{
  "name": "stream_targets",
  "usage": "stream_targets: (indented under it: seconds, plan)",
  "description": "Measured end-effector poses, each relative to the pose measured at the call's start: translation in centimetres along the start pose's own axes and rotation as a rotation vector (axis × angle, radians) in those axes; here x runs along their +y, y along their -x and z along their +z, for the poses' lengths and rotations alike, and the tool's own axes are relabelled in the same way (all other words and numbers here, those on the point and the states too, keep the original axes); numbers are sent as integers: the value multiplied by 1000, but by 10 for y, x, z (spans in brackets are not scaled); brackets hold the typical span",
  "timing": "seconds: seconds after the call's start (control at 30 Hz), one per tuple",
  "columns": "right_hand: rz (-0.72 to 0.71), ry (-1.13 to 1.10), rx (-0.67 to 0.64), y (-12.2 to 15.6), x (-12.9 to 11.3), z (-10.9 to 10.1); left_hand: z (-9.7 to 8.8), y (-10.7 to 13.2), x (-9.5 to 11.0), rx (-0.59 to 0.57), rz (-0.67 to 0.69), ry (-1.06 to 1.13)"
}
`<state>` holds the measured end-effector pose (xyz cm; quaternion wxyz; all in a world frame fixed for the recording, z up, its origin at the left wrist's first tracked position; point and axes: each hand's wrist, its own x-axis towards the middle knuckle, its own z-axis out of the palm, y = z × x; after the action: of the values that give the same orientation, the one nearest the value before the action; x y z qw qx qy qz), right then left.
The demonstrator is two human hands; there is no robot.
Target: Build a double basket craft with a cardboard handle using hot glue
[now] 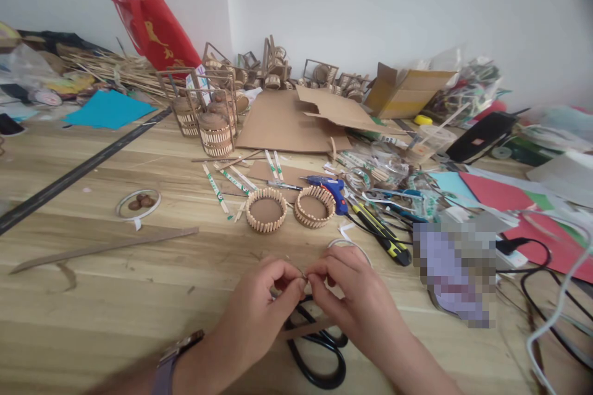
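Note:
My left hand (273,296) and my right hand (354,287) meet fingertip to fingertip low in the middle. Both pinch a small, thin brown strip (304,275), mostly hidden by the fingers. Beneath them lie black-handled scissors (319,373), and a brown cardboard strip (308,328) crosses over the handles. Just beyond the hands stand two round, shallow baskets, a left one (265,225) and a right one (315,219), with cardboard bottoms and walls of short wooden sticks. A white ring (365,253) is partly covered by my right hand.
A blue glue gun (331,188) and a yellow-black utility knife (377,234) lie right of the baskets. Farther back are cardboard sheets (278,123) and small lidded stick baskets (217,139) in frames. At left, a tape ring (157,203) encircles brown balls (142,201) near a long cardboard strip (106,251).

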<state>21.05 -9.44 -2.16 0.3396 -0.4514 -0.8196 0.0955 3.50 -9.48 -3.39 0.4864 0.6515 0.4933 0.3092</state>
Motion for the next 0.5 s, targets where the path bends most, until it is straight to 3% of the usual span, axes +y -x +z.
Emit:
stream_targets:
  seconds: [0.3, 0.5]
  plan:
    - [136, -157, -82, -5, -3, -7, 0, 0, -2, 47, 110, -53]
    - [65, -62, -120, -4, -1, -9, 4, 1, -5, 94, 261, -168]
